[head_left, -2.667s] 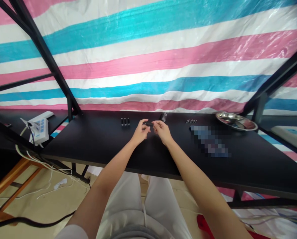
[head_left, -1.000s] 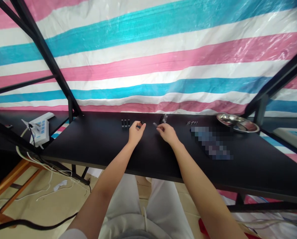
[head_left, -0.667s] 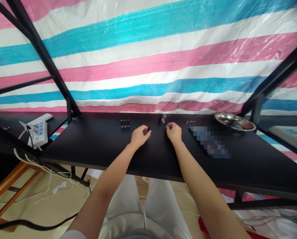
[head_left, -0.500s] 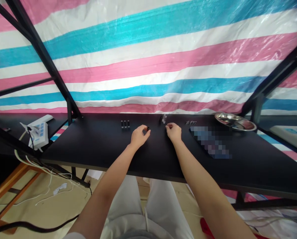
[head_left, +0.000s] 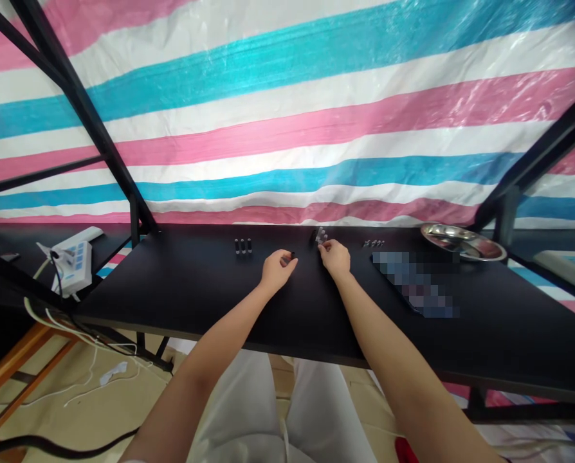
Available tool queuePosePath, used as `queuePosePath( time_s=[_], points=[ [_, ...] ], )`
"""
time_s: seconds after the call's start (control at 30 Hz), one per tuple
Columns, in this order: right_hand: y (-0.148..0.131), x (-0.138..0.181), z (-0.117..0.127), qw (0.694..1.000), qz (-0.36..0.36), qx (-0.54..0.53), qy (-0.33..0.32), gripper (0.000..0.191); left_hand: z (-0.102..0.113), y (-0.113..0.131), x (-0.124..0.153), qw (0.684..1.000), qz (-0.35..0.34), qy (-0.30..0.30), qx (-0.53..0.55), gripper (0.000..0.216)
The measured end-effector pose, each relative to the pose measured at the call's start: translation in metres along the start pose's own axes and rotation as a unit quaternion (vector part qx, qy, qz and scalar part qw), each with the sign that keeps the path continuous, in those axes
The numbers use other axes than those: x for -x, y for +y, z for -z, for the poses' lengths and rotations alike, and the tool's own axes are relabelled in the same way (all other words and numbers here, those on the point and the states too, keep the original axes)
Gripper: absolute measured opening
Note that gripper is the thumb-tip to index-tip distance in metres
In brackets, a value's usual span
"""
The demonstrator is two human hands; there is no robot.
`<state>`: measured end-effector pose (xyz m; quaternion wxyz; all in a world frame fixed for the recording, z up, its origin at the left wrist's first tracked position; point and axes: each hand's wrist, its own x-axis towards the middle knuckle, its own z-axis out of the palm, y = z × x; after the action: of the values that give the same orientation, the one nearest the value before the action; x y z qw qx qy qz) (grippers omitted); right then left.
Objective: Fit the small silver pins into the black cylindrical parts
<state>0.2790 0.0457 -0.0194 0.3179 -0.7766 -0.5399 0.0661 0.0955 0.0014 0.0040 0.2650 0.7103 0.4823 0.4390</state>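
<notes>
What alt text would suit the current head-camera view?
A left hand holds a small dark piece over a black table, while the right hand is at a cluster of small clear pieces. Three small dark tubes form a row at left; a shiny metal tray sits back right, before a striped sheet.

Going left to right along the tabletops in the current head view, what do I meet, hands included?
White power strip → three small dark cylinders → left hand → right hand → small clear pieces → shiny metal tray → whitish object at the right edge.
</notes>
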Motion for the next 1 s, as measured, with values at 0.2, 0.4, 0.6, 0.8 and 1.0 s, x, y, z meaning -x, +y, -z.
queuePosePath(
  time_s=[0.2,0.4,0.6,0.8,1.0],
  points=[
    [0.005,-0.002,-0.003,1.0,0.017,0.009,0.003,0.017,-0.032,-0.007,-0.03,0.998,0.05,-0.038,-0.015,0.009],
    [0.011,-0.005,-0.005,1.0,0.019,0.003,0.004,0.019,-0.063,-0.002,-0.055,0.992,0.087,-0.03,-0.082,0.009],
    [0.01,-0.006,-0.004,1.0,0.015,0.0,-0.009,0.021,-0.081,0.001,-0.071,0.983,0.071,-0.019,-0.168,0.011],
    [0.011,-0.006,-0.004,1.0,0.018,0.006,-0.009,0.023,-0.086,-0.003,-0.075,0.968,0.063,-0.046,-0.237,0.02],
    [0.011,-0.006,-0.004,1.0,0.017,0.002,-0.01,0.024,-0.087,-0.005,-0.073,0.964,0.08,-0.037,-0.249,0.024]
  ],
)
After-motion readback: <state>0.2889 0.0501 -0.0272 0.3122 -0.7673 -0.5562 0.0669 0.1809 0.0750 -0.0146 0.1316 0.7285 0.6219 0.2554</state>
